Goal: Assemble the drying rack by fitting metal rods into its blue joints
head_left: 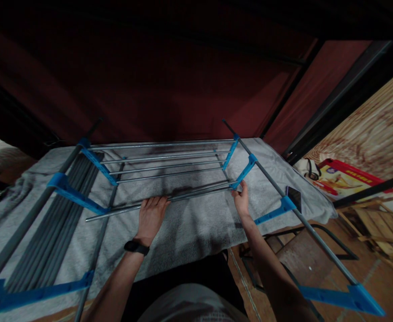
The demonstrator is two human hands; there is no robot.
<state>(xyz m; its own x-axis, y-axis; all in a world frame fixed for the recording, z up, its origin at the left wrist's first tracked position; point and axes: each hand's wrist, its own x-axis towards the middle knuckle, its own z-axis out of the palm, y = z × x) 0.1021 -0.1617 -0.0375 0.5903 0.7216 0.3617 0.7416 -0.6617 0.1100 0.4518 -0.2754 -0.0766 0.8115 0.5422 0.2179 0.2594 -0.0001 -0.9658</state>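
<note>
A rack frame of grey metal tubes and blue plastic brackets lies across a grey fleece cloth (190, 223). My left hand (153, 217), with a black band on its wrist, is closed over a loose-ended metal tube (124, 211). The tube's left end sticks out past a blue bracket (79, 199), and a second tube runs close beside it toward the right. At the right end of these tubes, my right hand (241, 201) pinches the tip of another blue bracket (245, 171); its fingertips are partly hidden behind the plastic. Several crossbars (169, 157) span the far brackets.
A bundle of grey tubes (53, 228) lies on the cloth at the left. To the right are a phone (293, 198), a red and yellow box (347, 179) and a metal-framed chair (307, 255). A dark red panel (183, 89) rises behind the cloth.
</note>
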